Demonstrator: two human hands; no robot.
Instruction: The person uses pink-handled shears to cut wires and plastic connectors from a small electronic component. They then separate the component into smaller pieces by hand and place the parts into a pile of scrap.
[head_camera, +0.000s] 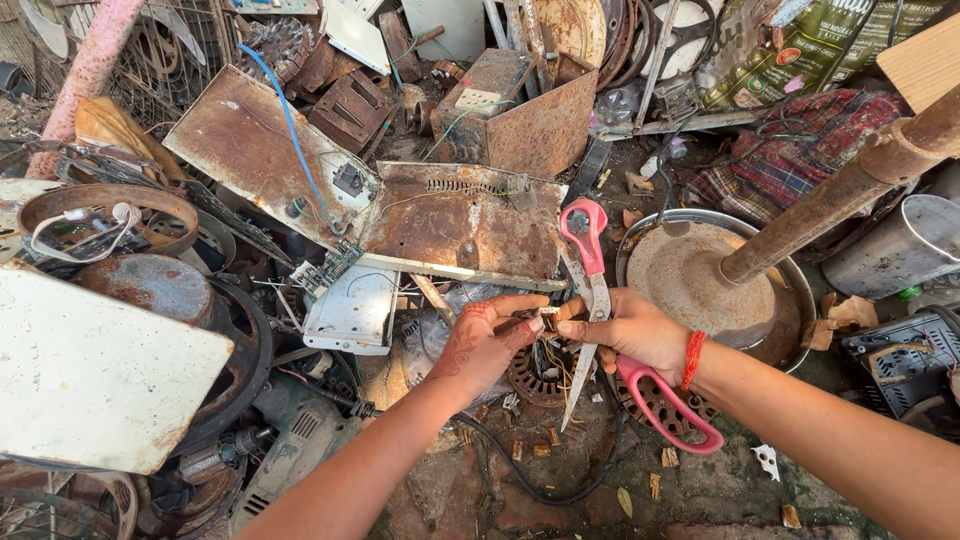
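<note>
The left hand (487, 340) is pinching thin wires (550, 352). The right hand (628, 330) is gripping pink-handled scissors (598, 310), blades closed, just beside the left hand's fingertips.

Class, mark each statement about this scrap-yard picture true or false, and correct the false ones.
1. The right hand holds scissors with pink handles. True.
2. The left hand rests flat on the white panel. False: its fingertips pinch thin wires between the two hands.
3. A red thread band circles the right wrist. True.
4. The blue cable lies across a rusty metal sheet. True.
5. The rusty pole lies flat on the ground. False: it rises at a slant from a round base.
</note>
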